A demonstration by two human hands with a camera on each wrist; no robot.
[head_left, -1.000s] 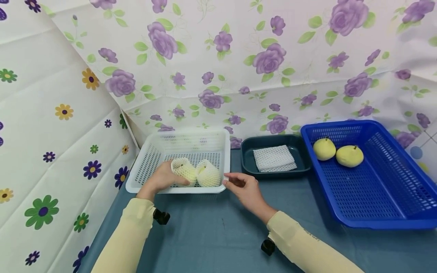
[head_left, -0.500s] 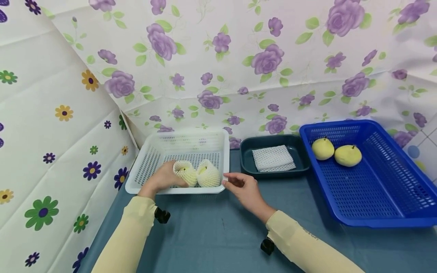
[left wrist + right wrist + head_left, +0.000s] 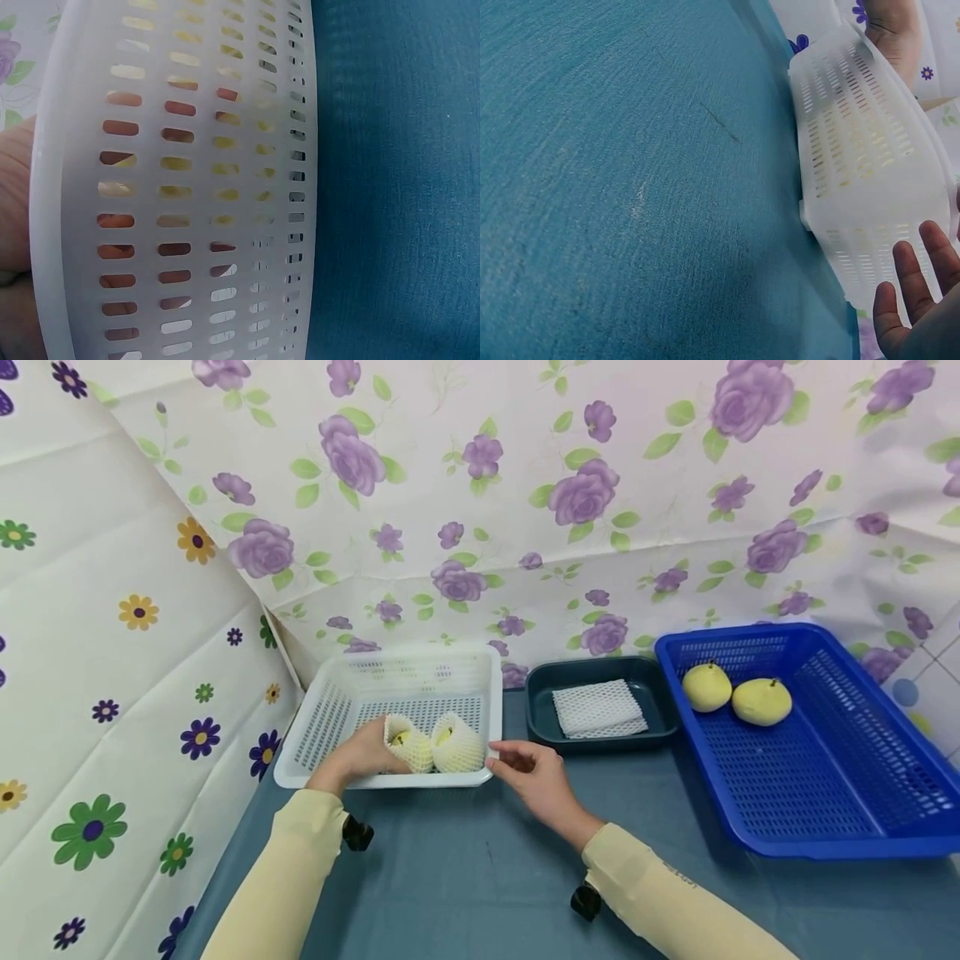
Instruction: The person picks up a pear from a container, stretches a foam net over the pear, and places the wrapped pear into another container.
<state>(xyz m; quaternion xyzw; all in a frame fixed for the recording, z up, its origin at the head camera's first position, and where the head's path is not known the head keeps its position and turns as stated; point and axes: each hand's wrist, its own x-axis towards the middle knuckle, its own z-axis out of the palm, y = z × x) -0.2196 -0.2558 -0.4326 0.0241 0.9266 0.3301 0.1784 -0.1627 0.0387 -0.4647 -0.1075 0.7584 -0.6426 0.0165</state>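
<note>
In the head view a white slotted basket (image 3: 288,770) stands on the table with two yellow pears in white foam nets near its front right corner. My left hand (image 3: 362,752) reaches over the front rim and grips the left netted pear (image 3: 420,753), its thumb along the front side. Right beside that pear sits the other netted pear (image 3: 459,748). The left wrist view shows the gripping fingers in part through the slots of the basket wall (image 3: 150,289). My right hand (image 3: 542,781) touches the basket's right rim with thumb and index finger; its other fingers (image 3: 909,274) are spread straight outside the wall.
Right of the basket is a dark green tray (image 3: 542,727) with folded white foam nets (image 3: 600,708) in it. Farther right stands a large blue basket (image 3: 795,793) holding two bare pears (image 3: 707,687). A flowered sheet (image 3: 420,468) hangs close behind them.
My left hand has nudged the left pear slightly to the right and tilted it, against the other netted pear. The right hand stays at the rim.
</note>
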